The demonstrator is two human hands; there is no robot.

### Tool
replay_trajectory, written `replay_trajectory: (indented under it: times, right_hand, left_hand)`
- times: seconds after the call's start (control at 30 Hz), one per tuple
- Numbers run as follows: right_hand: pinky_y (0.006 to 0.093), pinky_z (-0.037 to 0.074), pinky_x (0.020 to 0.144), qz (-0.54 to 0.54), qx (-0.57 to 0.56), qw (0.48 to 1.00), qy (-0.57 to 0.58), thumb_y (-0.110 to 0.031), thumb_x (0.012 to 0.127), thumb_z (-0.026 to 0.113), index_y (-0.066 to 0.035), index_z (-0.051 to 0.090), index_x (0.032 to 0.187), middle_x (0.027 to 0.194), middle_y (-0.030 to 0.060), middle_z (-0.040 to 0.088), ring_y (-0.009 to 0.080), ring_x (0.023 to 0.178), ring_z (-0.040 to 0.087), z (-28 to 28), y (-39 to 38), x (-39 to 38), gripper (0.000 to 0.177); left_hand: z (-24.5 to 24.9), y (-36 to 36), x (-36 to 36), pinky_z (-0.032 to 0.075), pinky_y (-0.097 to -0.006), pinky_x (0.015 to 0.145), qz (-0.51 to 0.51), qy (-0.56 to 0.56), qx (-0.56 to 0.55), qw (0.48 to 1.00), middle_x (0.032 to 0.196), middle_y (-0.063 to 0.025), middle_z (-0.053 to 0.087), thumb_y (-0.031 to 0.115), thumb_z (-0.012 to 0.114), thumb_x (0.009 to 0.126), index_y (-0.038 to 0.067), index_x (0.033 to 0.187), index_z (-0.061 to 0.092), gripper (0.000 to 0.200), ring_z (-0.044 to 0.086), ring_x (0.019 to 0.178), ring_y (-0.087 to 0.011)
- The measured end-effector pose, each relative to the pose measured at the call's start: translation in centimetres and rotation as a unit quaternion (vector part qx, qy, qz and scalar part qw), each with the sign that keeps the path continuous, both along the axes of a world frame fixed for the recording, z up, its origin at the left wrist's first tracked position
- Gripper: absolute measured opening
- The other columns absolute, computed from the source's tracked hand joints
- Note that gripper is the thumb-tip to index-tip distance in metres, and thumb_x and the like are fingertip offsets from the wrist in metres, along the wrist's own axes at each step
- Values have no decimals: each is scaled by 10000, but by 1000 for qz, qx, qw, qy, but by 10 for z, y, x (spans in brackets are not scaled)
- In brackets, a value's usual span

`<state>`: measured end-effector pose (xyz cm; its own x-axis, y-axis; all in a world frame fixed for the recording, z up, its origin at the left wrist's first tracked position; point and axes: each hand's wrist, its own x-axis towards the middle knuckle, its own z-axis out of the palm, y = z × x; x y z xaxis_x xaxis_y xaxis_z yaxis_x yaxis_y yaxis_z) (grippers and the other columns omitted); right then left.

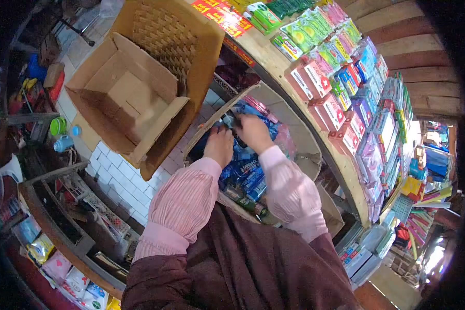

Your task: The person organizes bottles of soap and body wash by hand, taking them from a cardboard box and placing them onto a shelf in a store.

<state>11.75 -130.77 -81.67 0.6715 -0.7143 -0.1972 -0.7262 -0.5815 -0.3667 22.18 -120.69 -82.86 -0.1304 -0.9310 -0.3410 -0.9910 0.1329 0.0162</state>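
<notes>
Nearest the camera: dark maroon garment, both forearms in pink pleated sleeves reaching forward and down. Left hand (219,145) back up, wrist bent, fingers curled down into a pile of blue packets (244,173); fingertips buried, so cannot tell whether it grips one or only presses. Right hand (254,132) just beside the left, a little further in, knuckles up, fingers bent over the top of the same pile; grip likewise not readable, fingertips hidden. Hands nearly touching at the thumbs. The packets fill an open cardboard box (290,120) standing on the floor against the base of a wooden counter (274,67). Floor of white tiles (118,178). To the left of the hands, an empty carton (124,98) with flaps open sits in a woven basket (165,33). Counter top beyond carries rows of small goods: red boxes (315,80), green packs (307,28), further blue and pink packs, labels too small to read. Low shelving with bagged goods at far left
</notes>
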Motion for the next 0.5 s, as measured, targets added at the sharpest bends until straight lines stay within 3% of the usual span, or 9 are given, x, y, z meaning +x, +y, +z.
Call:
replay_trajectory:
  times: [0.13,0.23,0.27,0.37,0.4,0.5]
  right_hand:
    - [469,536,685,29,-57,996,67,-186,751,611,-42,664,970,853,178,676,334,843,657,-46,-3,12,268]
    - [466,545,705,55,48,989,129,-241,731,628,-40,675,951,877,175,687,344,860,668,-35,-21,11,302]
    - [459,548,739,58,94,981,157,-322,676,682,-43,683,929,926,190,686,347,894,671,-35,-24,13,377]
    - [455,545,771,92,107,977,158,-374,628,732,-41,679,948,946,206,678,357,914,665,-34,-21,6,465]
    - [458,541,771,78,115,980,145,-398,556,774,-42,676,937,959,217,671,368,912,659,-32,-18,6,531]
    - [463,527,763,112,166,973,118,-301,562,783,-28,594,1128,997,215,662,383,905,646,-14,-12,-8,656]
  left_hand:
    - [-5,-6,-2,290,-448,1052,-4,22,24,999,1185,-63,577,373,517,869,73,1146,632,424,483,1163,-228]
    - [-18,-1,-2,277,-450,1062,-11,25,-63,998,1167,-81,596,407,531,855,52,1145,630,470,505,1136,-238]
    - [-13,-8,-3,271,-442,1064,-2,50,14,999,1093,-110,632,441,509,857,47,1113,652,491,541,1085,-252]
    - [-11,3,-7,287,-412,1049,-25,55,-58,996,1016,-131,662,492,475,861,39,1068,676,537,571,1041,-264]
    - [2,-2,-4,317,-403,1013,-18,64,68,995,1006,-129,674,525,433,872,33,1026,692,577,574,1047,-269]
    - [1,14,-2,334,-425,980,16,124,114,986,1018,-115,675,535,413,884,37,1032,690,588,577,1034,-264]
